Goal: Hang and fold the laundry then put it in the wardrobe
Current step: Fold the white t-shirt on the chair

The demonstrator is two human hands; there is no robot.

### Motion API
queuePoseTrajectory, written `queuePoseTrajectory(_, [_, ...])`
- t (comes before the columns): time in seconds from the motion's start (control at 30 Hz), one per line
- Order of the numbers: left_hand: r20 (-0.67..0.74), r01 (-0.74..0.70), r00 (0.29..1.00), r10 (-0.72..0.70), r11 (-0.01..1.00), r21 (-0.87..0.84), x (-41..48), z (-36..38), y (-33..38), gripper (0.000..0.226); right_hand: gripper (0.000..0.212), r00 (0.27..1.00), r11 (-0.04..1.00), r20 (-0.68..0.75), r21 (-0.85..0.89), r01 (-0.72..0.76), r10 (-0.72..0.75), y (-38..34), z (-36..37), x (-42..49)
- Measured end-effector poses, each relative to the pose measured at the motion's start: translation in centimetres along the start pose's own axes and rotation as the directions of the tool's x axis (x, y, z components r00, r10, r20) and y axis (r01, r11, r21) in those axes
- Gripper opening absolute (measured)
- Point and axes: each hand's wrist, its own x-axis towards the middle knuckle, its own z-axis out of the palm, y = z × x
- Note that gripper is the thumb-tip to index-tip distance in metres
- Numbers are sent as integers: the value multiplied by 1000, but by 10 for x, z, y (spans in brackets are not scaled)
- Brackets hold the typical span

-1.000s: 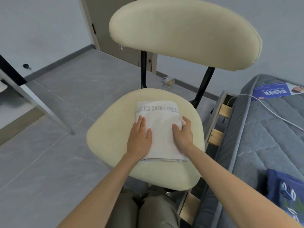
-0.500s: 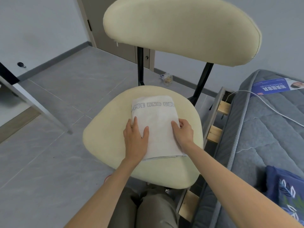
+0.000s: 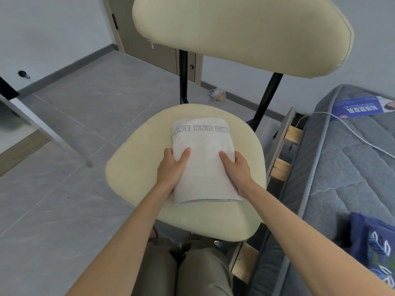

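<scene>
Head view, folded white towel point(image 3: 203, 161) lying on cream chair seat point(image 3: 136, 174), left hand point(image 3: 172, 170) and right hand point(image 3: 238, 170) gripping its two sides, thumbs on top, fingers curled at the edges, grey tiled floor point(image 3: 74, 129), grey mattress point(image 3: 342, 167) just right of the chair

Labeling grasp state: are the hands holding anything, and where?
The towel: left hand pinches its left edge, right hand its right edge, thumbs on top. It lies on the chair seat.

Bedroom: bare mattress point(image 3: 346, 178), cream chair point(image 3: 139, 178)
</scene>
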Motion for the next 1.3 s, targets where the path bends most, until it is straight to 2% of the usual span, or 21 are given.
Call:
queuePoseTrajectory(0.1, [58, 25, 998, -17, 988, -152, 3, -3, -1, 43, 41, 997, 1000, 74, 17, -3, 2, -4, -1, 0])
queuePoseTrajectory(0.23, [48, 37, 999, -26, 966, -258, -3, -2, 3, 44, 41, 982, 993, 187, 112, -46, 24, -13, -6, -6])
queuePoseTrajectory(0.47, [41, -12, 999, 28, 937, -348, -41, -15, 20, 34, 29, 980, 991, 200, 131, -36, 9, -35, -24, -43])
queuePoseTrajectory(0.63, [62, -72, 992, 107, 908, -413, -81, -31, 48, 32, 39, 979, 979, 206, 200, -28, -14, -58, -51, -82])
queuePoseTrajectory(0.97, [205, -148, 937, 283, 852, -502, -186, -22, 116, 32, 41, 989, 929, 120, 368, 42, -92, -76, -147, -180])
queuePoseTrajectory(1.3, [442, -134, 813, 379, 861, -491, -288, 57, 164, 45, 36, 982, 885, -169, 441, 152, -84, -34, -264, -280])
